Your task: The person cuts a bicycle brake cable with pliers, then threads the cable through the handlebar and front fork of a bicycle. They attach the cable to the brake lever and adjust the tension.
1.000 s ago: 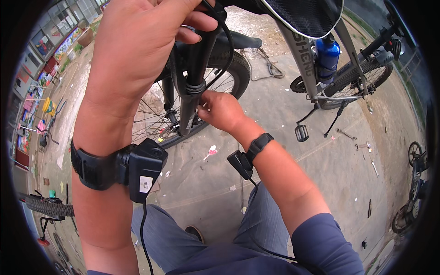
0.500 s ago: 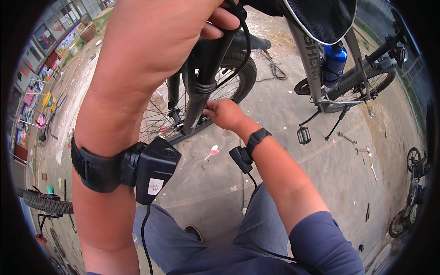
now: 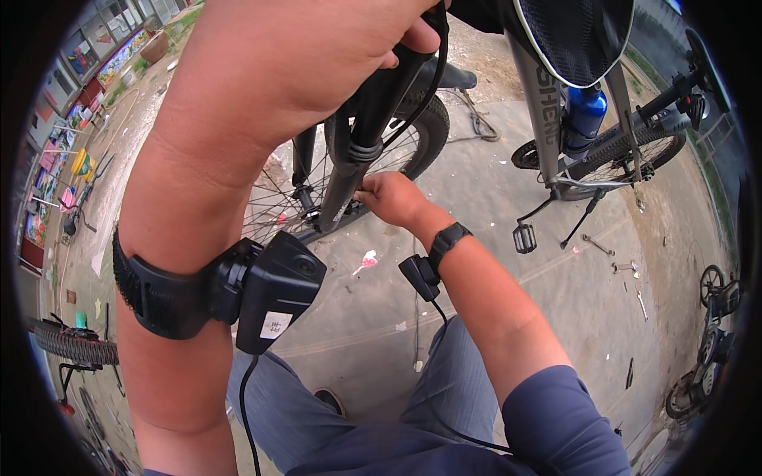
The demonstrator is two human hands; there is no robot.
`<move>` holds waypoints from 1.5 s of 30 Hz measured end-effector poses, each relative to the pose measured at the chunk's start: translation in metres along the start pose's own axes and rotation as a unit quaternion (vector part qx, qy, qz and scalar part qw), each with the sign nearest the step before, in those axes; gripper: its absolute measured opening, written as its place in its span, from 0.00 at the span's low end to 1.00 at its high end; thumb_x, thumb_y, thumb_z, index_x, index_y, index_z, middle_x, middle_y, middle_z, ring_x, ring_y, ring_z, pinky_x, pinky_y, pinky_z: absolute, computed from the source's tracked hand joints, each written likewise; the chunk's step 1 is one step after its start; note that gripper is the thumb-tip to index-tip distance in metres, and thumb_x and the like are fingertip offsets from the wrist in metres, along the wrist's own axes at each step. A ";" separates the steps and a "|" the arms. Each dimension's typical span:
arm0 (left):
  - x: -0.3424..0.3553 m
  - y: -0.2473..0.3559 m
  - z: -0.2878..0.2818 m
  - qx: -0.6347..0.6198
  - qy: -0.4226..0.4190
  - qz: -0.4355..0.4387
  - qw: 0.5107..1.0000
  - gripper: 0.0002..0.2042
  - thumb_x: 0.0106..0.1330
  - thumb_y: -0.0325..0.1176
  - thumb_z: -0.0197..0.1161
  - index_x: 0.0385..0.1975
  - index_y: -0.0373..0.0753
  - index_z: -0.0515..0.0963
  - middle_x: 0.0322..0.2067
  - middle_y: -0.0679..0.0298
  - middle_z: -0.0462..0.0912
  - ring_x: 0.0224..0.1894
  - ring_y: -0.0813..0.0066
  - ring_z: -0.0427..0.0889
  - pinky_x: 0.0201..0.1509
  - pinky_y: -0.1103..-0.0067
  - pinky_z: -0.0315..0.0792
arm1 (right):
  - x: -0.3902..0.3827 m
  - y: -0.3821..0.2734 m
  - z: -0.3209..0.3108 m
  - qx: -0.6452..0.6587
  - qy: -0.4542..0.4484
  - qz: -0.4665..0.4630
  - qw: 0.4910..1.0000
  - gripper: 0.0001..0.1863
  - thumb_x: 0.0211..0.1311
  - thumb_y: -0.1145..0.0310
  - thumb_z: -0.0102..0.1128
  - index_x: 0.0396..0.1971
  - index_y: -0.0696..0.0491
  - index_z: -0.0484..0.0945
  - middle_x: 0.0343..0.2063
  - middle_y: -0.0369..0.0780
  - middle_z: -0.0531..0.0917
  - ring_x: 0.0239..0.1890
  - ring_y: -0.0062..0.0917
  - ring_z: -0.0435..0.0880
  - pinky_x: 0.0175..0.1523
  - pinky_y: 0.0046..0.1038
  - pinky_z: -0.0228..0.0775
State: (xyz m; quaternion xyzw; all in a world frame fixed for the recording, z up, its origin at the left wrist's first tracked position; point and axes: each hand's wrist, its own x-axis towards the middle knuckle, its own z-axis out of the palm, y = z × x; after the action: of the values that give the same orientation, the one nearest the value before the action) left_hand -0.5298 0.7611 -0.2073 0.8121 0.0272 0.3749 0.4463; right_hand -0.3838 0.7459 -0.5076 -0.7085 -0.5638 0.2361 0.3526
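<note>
My left hand (image 3: 309,55) fills the upper left, its fingers curled round the top of a black bicycle tube (image 3: 385,95) with a cable beside it. Below, my right hand (image 3: 389,198) has its fingers pinched at the lower leg of the front fork (image 3: 341,182); whatever they hold is hidden. Behind the fork is the spoked front wheel with its black tire (image 3: 430,143). Each forearm wears a black strapped device (image 3: 278,293). A grey frame (image 3: 540,119) with a blue bottle (image 3: 586,115) stands to the right, under a black mesh-covered part (image 3: 571,40).
Wrenches (image 3: 597,244) and scraps lie on the grey concrete ground (image 3: 492,325). A tire and other bicycle parts (image 3: 71,343) are at the left, motorbike-like vehicles (image 3: 702,349) at the right edge. A yellow bucket (image 3: 83,165) stands by a cluttered building front (image 3: 87,40).
My left hand and the top of the tube have shifted right in the picture. My right hand has moved slightly right and down, still at the fork with its fingers closed.
</note>
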 end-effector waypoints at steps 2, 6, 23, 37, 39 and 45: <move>0.001 0.002 0.001 0.007 -0.009 0.002 1.000 0.06 0.75 0.27 0.62 0.42 0.30 0.79 0.31 0.61 0.85 0.28 0.79 0.86 0.28 0.86 0.78 | 0.000 0.003 0.001 -0.002 0.010 -0.005 1.000 0.11 0.70 0.64 0.64 0.43 0.55 0.85 0.29 0.50 0.84 0.31 0.43 0.80 0.42 0.37 0.75; 0.000 -0.012 -0.001 0.051 -0.004 0.019 0.998 0.08 0.76 0.33 0.63 0.45 0.34 0.80 0.36 0.62 0.86 0.30 0.80 0.86 0.29 0.86 0.75 | -0.002 0.001 0.010 0.006 0.031 -0.012 0.999 0.11 0.69 0.63 0.64 0.39 0.55 0.85 0.30 0.51 0.84 0.34 0.47 0.82 0.42 0.41 0.74; 0.008 -0.023 0.003 -0.054 -0.012 -0.037 0.998 0.06 0.76 0.27 0.59 0.46 0.32 0.75 0.35 0.65 0.82 0.26 0.84 0.79 0.29 0.84 0.73 | -0.001 0.019 0.020 0.020 0.049 -0.034 0.998 0.13 0.69 0.60 0.62 0.45 0.52 0.86 0.37 0.50 0.88 0.41 0.47 0.86 0.48 0.42 0.77; 0.006 -0.027 0.003 -0.017 0.001 0.000 1.000 0.09 0.72 0.33 0.62 0.42 0.34 0.76 0.33 0.50 0.86 0.39 0.47 0.86 0.44 0.60 0.77 | 0.015 0.050 0.042 -0.145 0.041 -0.095 0.984 0.16 0.71 0.66 0.58 0.53 0.53 0.84 0.50 0.48 0.87 0.53 0.40 0.86 0.58 0.39 0.76; 0.008 -0.020 -0.001 -0.014 -0.015 -0.009 1.000 0.09 0.72 0.34 0.62 0.41 0.34 0.76 0.33 0.50 0.86 0.40 0.46 0.86 0.44 0.59 0.77 | 0.017 0.054 0.029 0.021 0.031 -0.117 0.992 0.18 0.71 0.63 0.57 0.56 0.53 0.83 0.54 0.47 0.86 0.57 0.40 0.84 0.61 0.39 0.74; 0.007 -0.030 -0.003 -0.017 -0.009 -0.019 1.000 0.09 0.72 0.34 0.62 0.41 0.34 0.76 0.33 0.49 0.86 0.40 0.44 0.85 0.44 0.59 0.76 | 0.013 0.041 0.044 0.103 0.029 -0.088 0.990 0.23 0.68 0.53 0.62 0.56 0.51 0.82 0.55 0.48 0.86 0.57 0.43 0.84 0.63 0.41 0.73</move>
State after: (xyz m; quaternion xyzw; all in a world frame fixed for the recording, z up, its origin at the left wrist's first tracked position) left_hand -0.5175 0.7836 -0.2246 0.8070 0.0319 0.3593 0.4676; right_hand -0.3865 0.7638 -0.5666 -0.6222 -0.5866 0.2405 0.4593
